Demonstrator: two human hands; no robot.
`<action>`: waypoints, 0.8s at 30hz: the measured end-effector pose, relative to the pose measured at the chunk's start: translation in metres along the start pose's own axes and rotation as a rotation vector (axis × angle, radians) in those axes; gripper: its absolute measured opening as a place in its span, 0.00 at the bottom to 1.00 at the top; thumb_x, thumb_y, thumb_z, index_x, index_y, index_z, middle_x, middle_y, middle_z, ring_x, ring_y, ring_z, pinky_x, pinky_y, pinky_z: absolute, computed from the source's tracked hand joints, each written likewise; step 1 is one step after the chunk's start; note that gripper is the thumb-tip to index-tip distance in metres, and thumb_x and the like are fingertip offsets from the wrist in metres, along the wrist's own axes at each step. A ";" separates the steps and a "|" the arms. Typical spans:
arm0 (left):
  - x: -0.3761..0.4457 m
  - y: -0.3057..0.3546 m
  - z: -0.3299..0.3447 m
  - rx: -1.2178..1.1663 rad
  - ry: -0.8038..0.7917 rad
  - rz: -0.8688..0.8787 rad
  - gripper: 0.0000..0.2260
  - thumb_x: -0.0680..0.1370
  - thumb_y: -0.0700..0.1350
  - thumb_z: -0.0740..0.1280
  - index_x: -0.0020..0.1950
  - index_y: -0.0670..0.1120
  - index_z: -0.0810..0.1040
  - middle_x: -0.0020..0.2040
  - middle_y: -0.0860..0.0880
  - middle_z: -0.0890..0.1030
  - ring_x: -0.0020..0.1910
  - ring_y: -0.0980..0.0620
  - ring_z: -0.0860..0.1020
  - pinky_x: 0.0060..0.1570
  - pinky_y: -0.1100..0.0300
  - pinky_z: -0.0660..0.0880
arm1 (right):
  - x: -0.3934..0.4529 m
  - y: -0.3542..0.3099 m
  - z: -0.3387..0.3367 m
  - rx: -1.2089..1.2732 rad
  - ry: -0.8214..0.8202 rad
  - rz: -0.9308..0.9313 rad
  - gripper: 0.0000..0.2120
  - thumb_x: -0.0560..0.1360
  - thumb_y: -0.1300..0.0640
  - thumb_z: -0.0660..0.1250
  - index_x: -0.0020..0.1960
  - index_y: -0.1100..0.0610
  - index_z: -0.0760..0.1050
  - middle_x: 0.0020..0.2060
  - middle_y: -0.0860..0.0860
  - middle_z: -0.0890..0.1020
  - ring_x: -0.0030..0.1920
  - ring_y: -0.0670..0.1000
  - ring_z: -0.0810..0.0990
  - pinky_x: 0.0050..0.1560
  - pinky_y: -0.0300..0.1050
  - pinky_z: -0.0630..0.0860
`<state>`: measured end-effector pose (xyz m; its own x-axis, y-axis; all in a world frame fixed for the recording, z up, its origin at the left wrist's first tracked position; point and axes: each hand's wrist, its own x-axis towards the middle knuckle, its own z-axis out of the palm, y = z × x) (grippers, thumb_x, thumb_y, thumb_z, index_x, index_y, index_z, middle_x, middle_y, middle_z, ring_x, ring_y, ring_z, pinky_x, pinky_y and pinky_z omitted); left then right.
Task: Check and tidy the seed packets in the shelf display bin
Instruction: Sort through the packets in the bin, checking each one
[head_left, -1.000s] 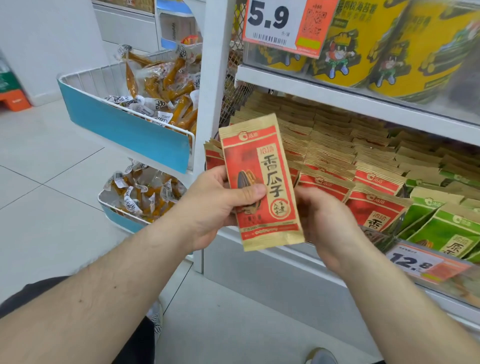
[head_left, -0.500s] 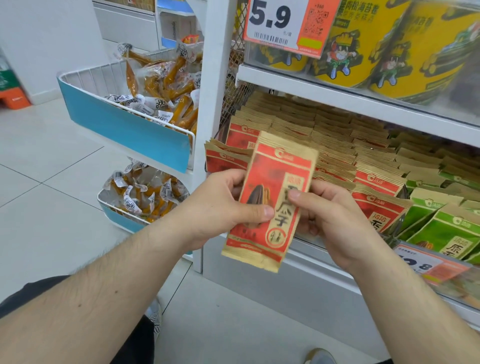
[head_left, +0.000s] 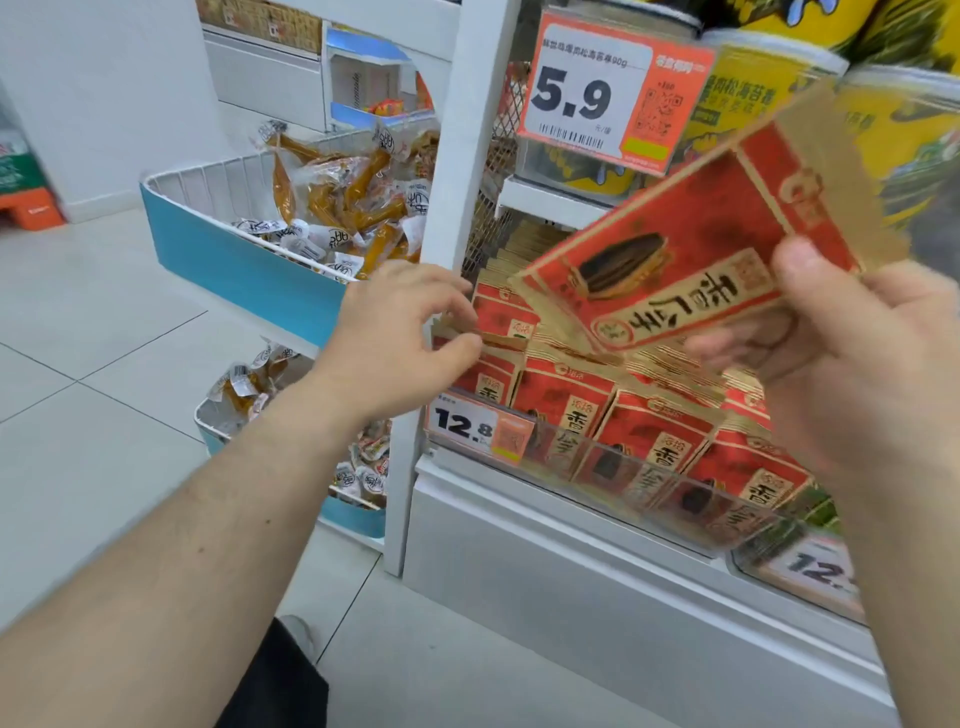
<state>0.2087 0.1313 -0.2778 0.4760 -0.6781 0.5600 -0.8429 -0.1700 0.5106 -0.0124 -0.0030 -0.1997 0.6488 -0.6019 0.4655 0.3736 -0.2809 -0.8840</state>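
Observation:
My right hand (head_left: 852, 364) grips a red and gold seed packet (head_left: 680, 254), tilted sideways and raised above the shelf bin. The bin (head_left: 597, 457) has a clear front lip and holds rows of several upright red seed packets (head_left: 566, 400). My left hand (head_left: 410, 338) has its fingers apart and reaches to the bin's left end, fingertips touching the tops of the leftmost packets. It holds nothing.
A white shelf upright (head_left: 457, 156) stands just left of the bin. Two blue and white wire baskets (head_left: 234, 260) of wrapped snacks hang further left. Orange price tags 5.9 (head_left: 597, 88) and 12.8 (head_left: 478, 426) sit on shelf edges. Yellow tubs (head_left: 769, 88) stand on the shelf above.
My left hand let go of the held packet and moved to the bin's left end. My right hand lifted the packet up and right, turning it sideways. The view has shifted closer.

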 end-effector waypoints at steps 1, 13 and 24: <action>0.000 0.000 0.004 0.018 -0.027 0.008 0.18 0.68 0.61 0.60 0.44 0.53 0.83 0.53 0.60 0.79 0.61 0.51 0.73 0.64 0.46 0.64 | 0.007 -0.002 0.006 -0.048 0.017 -0.011 0.15 0.70 0.45 0.72 0.45 0.57 0.79 0.34 0.57 0.85 0.30 0.54 0.83 0.32 0.44 0.79; 0.005 -0.001 0.017 0.113 -0.133 0.024 0.20 0.69 0.58 0.61 0.54 0.53 0.84 0.55 0.62 0.78 0.59 0.57 0.66 0.55 0.56 0.55 | 0.058 0.038 0.051 -0.572 -0.066 0.042 0.06 0.79 0.54 0.66 0.47 0.55 0.80 0.36 0.56 0.85 0.32 0.52 0.84 0.40 0.58 0.82; 0.006 0.002 0.014 0.023 -0.020 0.053 0.13 0.73 0.52 0.62 0.44 0.51 0.86 0.45 0.64 0.77 0.56 0.55 0.71 0.57 0.55 0.57 | 0.087 0.074 0.062 -1.019 -0.293 0.307 0.10 0.75 0.47 0.69 0.53 0.50 0.81 0.45 0.48 0.84 0.46 0.50 0.81 0.48 0.46 0.78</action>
<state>0.2069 0.1168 -0.2824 0.4259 -0.7008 0.5723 -0.8723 -0.1502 0.4653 0.1127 -0.0293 -0.2216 0.8024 -0.5895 0.0929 -0.4650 -0.7152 -0.5218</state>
